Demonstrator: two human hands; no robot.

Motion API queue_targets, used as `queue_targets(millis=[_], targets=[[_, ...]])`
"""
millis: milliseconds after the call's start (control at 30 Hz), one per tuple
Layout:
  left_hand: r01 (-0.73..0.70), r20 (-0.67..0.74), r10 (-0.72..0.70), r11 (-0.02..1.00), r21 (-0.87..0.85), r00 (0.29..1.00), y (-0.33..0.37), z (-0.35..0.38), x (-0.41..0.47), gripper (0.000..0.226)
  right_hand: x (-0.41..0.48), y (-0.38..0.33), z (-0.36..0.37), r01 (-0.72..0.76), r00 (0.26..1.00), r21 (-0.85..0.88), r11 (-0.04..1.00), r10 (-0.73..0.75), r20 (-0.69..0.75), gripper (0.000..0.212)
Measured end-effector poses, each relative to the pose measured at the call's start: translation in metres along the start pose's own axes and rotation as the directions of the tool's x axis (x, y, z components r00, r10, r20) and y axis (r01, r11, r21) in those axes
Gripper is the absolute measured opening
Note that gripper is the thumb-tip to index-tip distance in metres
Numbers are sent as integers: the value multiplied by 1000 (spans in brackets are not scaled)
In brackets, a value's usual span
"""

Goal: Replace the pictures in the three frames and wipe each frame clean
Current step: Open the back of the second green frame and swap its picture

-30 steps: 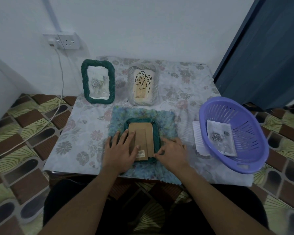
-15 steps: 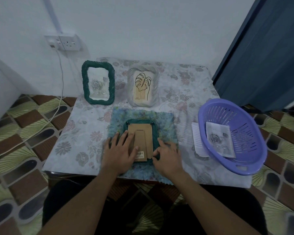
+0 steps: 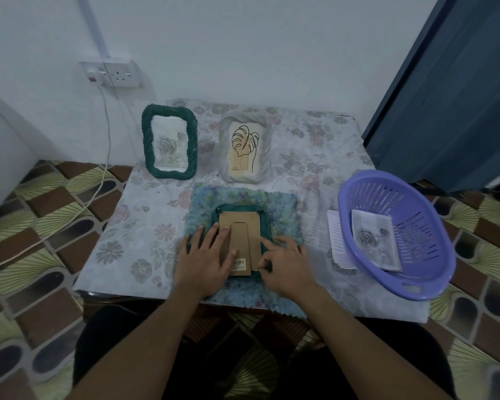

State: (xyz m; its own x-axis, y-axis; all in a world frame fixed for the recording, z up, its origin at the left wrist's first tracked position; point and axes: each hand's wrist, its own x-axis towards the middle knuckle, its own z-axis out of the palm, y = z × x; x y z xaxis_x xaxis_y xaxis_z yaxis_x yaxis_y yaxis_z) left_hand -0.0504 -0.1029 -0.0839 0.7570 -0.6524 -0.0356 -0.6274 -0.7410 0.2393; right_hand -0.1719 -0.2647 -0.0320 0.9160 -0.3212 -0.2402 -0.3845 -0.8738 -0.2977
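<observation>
Low in the centre, the left hand (image 3: 205, 255) lay flat, fingers straight, pressing the cardboard backing (image 3: 243, 226) of the face-down frame (image 3: 237, 208) on the fluffy cloth (image 3: 280, 203). The right hand (image 3: 286, 261) curled at the backing's right edge; whether it pinched anything could not be told. This looked like opening the back; next, the backing needed lifting out. The barcode sticker (image 3: 240, 262) was unreadable. Higher up stood two more frames (image 3: 146, 140).

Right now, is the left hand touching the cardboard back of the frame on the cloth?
Touching. The head view shows the left hand with straight fingers lying flat on the cardboard back, no gap between them.
</observation>
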Motion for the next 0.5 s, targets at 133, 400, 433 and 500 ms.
queue_targets(millis=[133,400,433,500], targets=[[-5,15,5,1000,-7,1000,0,-1,0,66,11,12,5,-80,987,504,860,140,-81,19],[5,-1,-5,1000,-10,1000,0,1,1,65,26,-8,27,41,952,627,778,160,-261,39],[5,1,-5,1000,-5,1000,0,2,1,66,29,-10,30,42,961,566,823,121,-248,42],[1,-7,-1,1000,-1,1000,0,2,0,70,31,-12,37,31,976,459,888,72,-205,45]])
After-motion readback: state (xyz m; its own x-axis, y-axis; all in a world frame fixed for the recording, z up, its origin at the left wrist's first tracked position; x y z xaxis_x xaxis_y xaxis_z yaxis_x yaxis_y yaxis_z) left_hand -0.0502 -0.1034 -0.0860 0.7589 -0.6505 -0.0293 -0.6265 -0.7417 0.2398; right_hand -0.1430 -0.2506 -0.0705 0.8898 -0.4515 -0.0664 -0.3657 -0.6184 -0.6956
